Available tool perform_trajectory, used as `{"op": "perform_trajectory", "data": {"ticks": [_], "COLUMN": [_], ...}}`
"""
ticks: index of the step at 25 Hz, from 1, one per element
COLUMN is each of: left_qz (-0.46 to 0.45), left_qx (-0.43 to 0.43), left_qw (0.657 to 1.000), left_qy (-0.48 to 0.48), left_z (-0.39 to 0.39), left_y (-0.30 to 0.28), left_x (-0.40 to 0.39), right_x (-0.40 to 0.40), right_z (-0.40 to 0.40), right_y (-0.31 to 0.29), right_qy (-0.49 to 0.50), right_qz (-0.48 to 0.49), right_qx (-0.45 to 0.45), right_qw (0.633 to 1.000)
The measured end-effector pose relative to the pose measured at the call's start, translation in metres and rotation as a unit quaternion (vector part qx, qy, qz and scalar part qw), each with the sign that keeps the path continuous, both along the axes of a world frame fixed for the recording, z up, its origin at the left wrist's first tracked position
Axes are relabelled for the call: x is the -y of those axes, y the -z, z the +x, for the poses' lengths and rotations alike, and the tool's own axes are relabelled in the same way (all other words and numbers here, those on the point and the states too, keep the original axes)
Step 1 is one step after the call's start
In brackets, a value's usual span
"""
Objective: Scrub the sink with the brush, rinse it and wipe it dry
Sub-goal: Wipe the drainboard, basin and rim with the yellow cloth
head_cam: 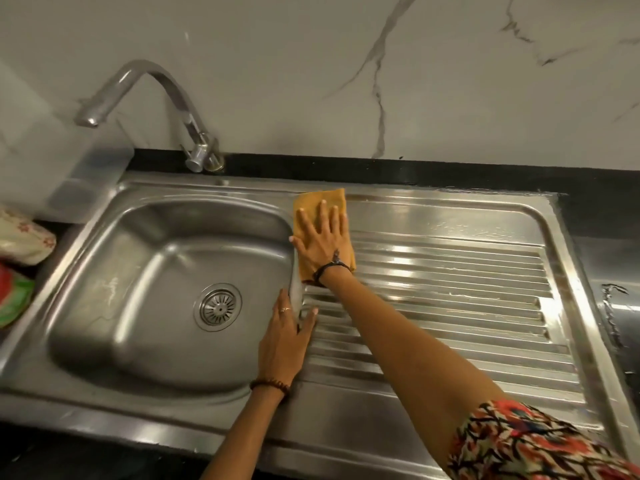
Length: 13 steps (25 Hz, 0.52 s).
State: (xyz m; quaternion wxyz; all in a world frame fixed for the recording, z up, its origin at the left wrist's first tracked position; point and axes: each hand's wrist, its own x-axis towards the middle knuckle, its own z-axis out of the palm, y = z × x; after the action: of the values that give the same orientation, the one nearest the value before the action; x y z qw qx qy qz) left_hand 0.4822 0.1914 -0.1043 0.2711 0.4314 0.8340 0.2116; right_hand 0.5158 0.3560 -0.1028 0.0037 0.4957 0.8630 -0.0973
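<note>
A stainless steel sink (114, 258) with a round drain strainer (217, 306) fills the left of the view, and its ribbed drainboard (450, 306) runs to the right. My right hand (322, 239) presses flat with spread fingers on a folded orange cloth (323, 199) at the far edge between bowl and drainboard. My left hand (285, 337) rests on the bowl's right rim, fingers straight, thumb on the ribs. No brush is in view.
A curved chrome tap (152, 98) stands behind the bowl, spout over the left; no water runs. A black counter (519, 178) and marble wall lie behind. Patterned and red-green items (17, 265) sit at the left edge. Water drops glint on the drainboard's far right.
</note>
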Motion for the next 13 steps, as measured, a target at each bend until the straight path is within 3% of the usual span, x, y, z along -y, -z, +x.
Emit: {"op": "perform_trajectory", "data": {"ticks": [3,6,9,13], "left_qz": [0.007,-0.014,-0.024,0.004], "left_qx": [-0.010,-0.017,-0.115,-0.203], "left_qw": [1.000,1.000,0.993,0.975], "left_qy": [-0.011,-0.007,-0.003,0.090], "left_z": [0.001,0.003,0.010,0.033], "left_y": [0.004,0.004,0.005,0.009], "left_x": [0.008,0.012,0.024,0.032], "right_x": [0.013,0.026,0.033,0.028], "right_z": [-0.019,-0.011,0.017,0.072], "right_y": [-0.003,-0.001,0.000,-0.002], "right_qy": [-0.141,-0.196,-0.158,-0.072], "right_qz": [0.011,-0.003,-0.029,-0.039], "right_qx": [0.013,-0.012,-0.073,-0.101], "right_qw": [0.990,0.981,0.984,0.992]}}
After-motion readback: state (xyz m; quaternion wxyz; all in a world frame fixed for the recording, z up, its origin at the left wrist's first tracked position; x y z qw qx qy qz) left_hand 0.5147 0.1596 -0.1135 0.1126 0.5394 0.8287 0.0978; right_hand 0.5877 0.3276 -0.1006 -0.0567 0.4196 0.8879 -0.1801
